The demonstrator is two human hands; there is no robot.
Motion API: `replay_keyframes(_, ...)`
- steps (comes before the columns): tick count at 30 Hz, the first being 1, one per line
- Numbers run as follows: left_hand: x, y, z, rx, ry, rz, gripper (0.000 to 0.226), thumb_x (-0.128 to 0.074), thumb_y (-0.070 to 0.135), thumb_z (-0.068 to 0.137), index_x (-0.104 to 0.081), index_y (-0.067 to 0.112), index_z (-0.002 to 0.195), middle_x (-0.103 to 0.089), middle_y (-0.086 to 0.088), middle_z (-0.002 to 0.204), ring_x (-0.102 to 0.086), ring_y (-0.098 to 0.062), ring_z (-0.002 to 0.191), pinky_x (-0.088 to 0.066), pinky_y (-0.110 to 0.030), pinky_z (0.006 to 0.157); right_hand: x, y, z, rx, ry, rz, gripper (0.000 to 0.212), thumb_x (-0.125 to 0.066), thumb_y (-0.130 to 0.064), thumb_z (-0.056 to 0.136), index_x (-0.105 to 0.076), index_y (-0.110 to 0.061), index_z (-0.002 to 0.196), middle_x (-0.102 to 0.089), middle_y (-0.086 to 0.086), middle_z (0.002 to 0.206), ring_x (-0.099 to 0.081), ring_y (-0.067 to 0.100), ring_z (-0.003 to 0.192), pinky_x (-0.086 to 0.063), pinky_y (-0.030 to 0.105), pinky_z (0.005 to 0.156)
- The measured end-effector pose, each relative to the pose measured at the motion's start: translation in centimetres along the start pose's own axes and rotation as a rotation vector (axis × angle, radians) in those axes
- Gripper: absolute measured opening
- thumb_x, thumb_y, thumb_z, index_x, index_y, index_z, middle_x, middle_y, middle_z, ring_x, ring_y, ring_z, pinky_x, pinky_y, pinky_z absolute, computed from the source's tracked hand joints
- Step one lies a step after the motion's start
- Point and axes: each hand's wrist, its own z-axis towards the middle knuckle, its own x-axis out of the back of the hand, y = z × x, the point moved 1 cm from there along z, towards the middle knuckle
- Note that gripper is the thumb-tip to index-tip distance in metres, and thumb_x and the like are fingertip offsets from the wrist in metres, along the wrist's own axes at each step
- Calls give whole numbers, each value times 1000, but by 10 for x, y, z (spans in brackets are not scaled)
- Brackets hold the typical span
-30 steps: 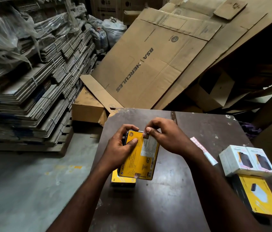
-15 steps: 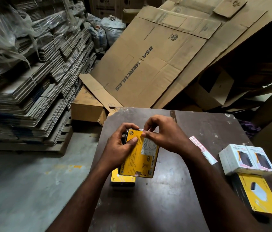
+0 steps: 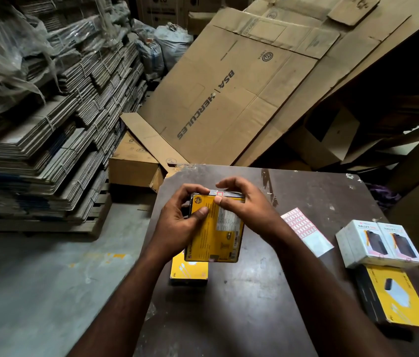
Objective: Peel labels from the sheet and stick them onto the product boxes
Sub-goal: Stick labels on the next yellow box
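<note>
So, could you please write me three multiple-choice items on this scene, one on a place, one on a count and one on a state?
1. Where does the label sheet lie?
A. On the floor
B. On the table, left of the white boxes
C. On top of the white boxes

2. How many white boxes are on the table?
A. Two
B. One
C. Four

3. The yellow box being labelled is:
A. lying untouched on the table
B. standing on the white boxes
C. gripped by the left hand and right hand, off the table

Answers: 1 B, it lies flat on the tabletop; 2 A, a pair side by side; 3 C, fingers of both curl round it.
</note>
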Motion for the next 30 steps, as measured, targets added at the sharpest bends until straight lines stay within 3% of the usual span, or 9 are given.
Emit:
replay_keyframes(5, 0, 4, -1, -33, 7, 27, 27, -64, 8, 93, -59, 28, 110, -62, 16, 115, -64, -11, 105, -60, -31, 75, -9, 6, -6, -20, 113, 313, 24, -77, -14, 82, -65, -18, 103, -67, -2, 101, -67, 8, 92, -55, 21, 74)
replay_keyframes(13, -1, -1, -7, -12, 14, -4, 29, -63, 7, 93, -58, 32, 108, -62, 15, 115, -63, -14, 105, -59, -31, 74, -5, 11, -8, -58, -32, 371, 39, -75, -5, 83, -58, -17, 117, -64, 7, 117, -67, 20, 106, -58, 31, 84)
replay_keyframes(17, -1, 3, -5, -51, 9, 44, 29, -63, 7, 93, -58, 31, 109, -60, 16, 115, -63, -9, 104, -57, -25, 73, -12, 6, -7, -73, 92, 392, 38, -78, -24, 81, -60, -16, 114, -66, 6, 111, -67, 18, 101, -56, 27, 79)
replay_keyframes(21, -2, 4, -5, -100, 31, 81, 31, -64, 5, 92, -58, 31, 108, -61, 14, 115, -63, -10, 105, -57, -24, 73, -16, 4, -5, -109, 160, 427, 31, -73, -12, 86, -60, -13, 113, -66, 6, 106, -66, 20, 96, -55, 27, 76)
replay_keyframes(25, -7, 3, -9, -154, 63, 148, 33, -66, 7, 88, -60, 35, 105, -62, 13, 111, -63, -10, 102, -57, -24, 75, -22, 2, -5, -228, 264, 598, 25, -70, 1, 79, -62, -13, 97, -67, 7, 93, -62, 25, 88, -50, 34, 73)
replay_keyframes(30, -11, -1, -14, -176, 84, 154, 40, -67, -1, 87, -59, 35, 103, -62, 12, 110, -63, -10, 101, -55, -18, 73, -29, 4, -10, -249, 346, 634, 21, -63, 6, 80, -58, -12, 90, -65, 6, 85, -59, 21, 78, -48, 31, 67)
